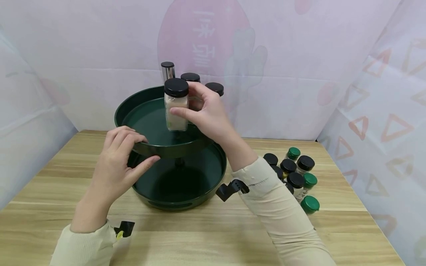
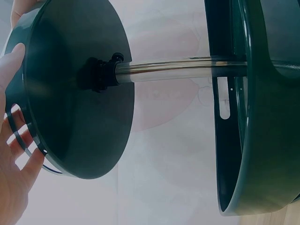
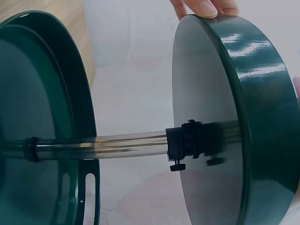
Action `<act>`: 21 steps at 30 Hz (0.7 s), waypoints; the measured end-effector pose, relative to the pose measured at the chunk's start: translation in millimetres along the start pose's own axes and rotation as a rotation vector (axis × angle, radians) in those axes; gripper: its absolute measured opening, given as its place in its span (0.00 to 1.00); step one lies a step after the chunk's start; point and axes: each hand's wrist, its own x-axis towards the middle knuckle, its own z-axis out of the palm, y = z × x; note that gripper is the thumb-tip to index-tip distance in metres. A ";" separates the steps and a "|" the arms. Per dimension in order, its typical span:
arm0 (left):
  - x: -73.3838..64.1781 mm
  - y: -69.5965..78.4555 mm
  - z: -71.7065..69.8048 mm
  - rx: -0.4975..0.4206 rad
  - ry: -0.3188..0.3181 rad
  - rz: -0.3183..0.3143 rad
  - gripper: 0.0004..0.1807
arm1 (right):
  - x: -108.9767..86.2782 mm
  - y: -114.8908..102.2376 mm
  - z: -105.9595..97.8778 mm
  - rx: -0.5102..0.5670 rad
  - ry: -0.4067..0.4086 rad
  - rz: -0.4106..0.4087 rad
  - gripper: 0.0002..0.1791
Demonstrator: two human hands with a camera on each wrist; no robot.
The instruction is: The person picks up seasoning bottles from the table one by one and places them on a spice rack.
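A dark green two-tier stand has an upper tray [image 1: 166, 150] above a lower tray [image 1: 179, 205]. My left hand [image 1: 116, 162] grips the upper tray's near-left rim, fingers over the edge and thumb below. Above that tray, my right hand [image 1: 209, 114] holds a clear jar [image 1: 176, 112] with pale contents and a black lid, thumb on its near side. Behind it are two black-lidded jars, one lid [image 1: 190, 77] left of the other [image 1: 214, 88], their lower parts hidden. The held jar is out of sight in both wrist views.
A shiny metal post [image 3: 131, 145] with a black collar [image 3: 180, 140] joins the tiers. Several jars with black and green lids [image 1: 310, 203] cluster right of the stand on the wooden table [image 1: 199, 240]. A printed cloth [image 1: 283, 92] hangs behind.
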 end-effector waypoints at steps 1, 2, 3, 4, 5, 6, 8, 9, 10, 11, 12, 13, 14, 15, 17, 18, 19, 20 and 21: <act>0.1 0.2 0.1 0.000 0.000 0.001 0.37 | 0.6 -0.1 0.3 0.000 -0.004 0.012 0.31; 0.2 0.4 0.0 -0.001 0.001 0.001 0.37 | 1.2 -0.4 0.3 0.003 -0.009 0.022 0.31; 0.5 0.7 0.1 0.000 0.002 0.002 0.37 | 1.6 -0.4 0.3 0.004 -0.014 0.033 0.31; 0.8 1.1 0.3 -0.005 0.010 0.004 0.36 | 1.8 -0.4 0.1 0.005 -0.019 0.039 0.31; 1.2 1.4 0.5 -0.008 0.016 0.005 0.36 | 2.2 -0.2 -0.2 0.006 -0.024 0.042 0.31; 1.4 1.6 0.3 -0.006 0.013 0.004 0.36 | 2.5 0.0 -0.5 0.005 -0.029 0.044 0.31; 1.8 1.8 0.3 -0.003 0.008 0.003 0.36 | 2.9 -0.1 -1.1 0.008 -0.043 0.050 0.30; 1.9 1.7 0.2 -0.003 0.006 0.003 0.36 | 3.2 0.0 -1.2 0.006 -0.050 0.053 0.30; 2.0 1.6 0.2 -0.003 0.005 0.003 0.36 | 3.5 0.0 -1.2 0.004 -0.057 0.058 0.31; 1.8 1.3 0.0 0.002 -0.003 0.001 0.37 | 3.7 -0.1 -1.1 0.004 -0.064 0.066 0.31; 1.5 1.0 -0.4 0.005 -0.009 -0.001 0.37 | 4.0 -0.3 -1.0 0.002 -0.070 0.074 0.31; 1.4 0.7 -0.4 0.005 -0.008 -0.001 0.37 | 4.1 -0.6 -0.9 0.003 -0.075 0.082 0.31; 1.2 0.5 -0.5 0.005 -0.009 -0.001 0.37 | 4.2 -0.8 -0.8 0.002 -0.079 0.088 0.31; 1.2 0.4 -0.6 0.004 -0.009 -0.002 0.37 | 4.4 -1.0 -0.5 0.003 -0.083 0.093 0.31; 1.2 0.7 -1.1 0.003 -0.009 -0.004 0.37 | 5.0 -1.4 0.0 0.006 -0.090 0.101 0.31; 1.4 1.1 -1.4 0.001 -0.008 -0.005 0.37 | 5.3 -1.8 0.2 0.005 -0.093 0.103 0.31; 1.7 1.5 -1.7 0.001 -0.008 -0.005 0.37 | 5.5 -2.3 0.3 0.005 -0.096 0.106 0.31; 2.0 2.1 -1.8 -0.005 -0.001 -0.005 0.37 | 5.8 -2.6 0.5 0.004 -0.100 0.109 0.31; 2.2 2.6 -2.2 -0.004 -0.001 -0.005 0.37 | 6.2 -2.8 0.7 0.004 -0.102 0.112 0.31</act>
